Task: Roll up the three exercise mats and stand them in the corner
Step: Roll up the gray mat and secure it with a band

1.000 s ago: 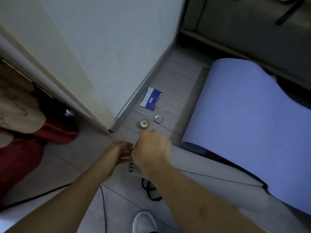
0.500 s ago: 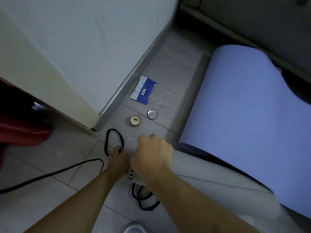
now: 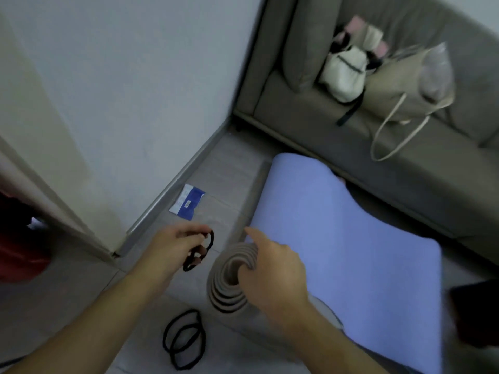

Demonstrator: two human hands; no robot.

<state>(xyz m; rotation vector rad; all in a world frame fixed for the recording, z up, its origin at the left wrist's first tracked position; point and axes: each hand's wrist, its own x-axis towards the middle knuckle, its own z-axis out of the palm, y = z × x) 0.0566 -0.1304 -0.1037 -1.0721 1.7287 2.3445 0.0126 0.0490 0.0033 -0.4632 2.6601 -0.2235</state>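
A rolled grey mat (image 3: 229, 279) stands on end on the floor, its spiral top facing me. My right hand (image 3: 270, 268) grips its upper edge, fingers hooked into the hollow core, forefinger pointing away. My left hand (image 3: 175, 245) holds a black elastic band (image 3: 201, 252) looped round its fingers, just left of the roll. A blue-violet mat (image 3: 337, 244) lies unrolled on the floor to the right, on a grey mat whose edge (image 3: 253, 195) shows along its left side.
Two more black bands (image 3: 185, 338) lie on the floor near my left forearm. A blue and white packet (image 3: 187, 202) lies by the skirting board. A grey sofa (image 3: 405, 163) with bags (image 3: 378, 76) stands behind. A door frame (image 3: 54, 206) and red object (image 3: 19, 252) are at left.
The grey roll has come upright and its spiral end now shows. My left hand lifted a black band off the floor. The view tilted up to show the sofa.
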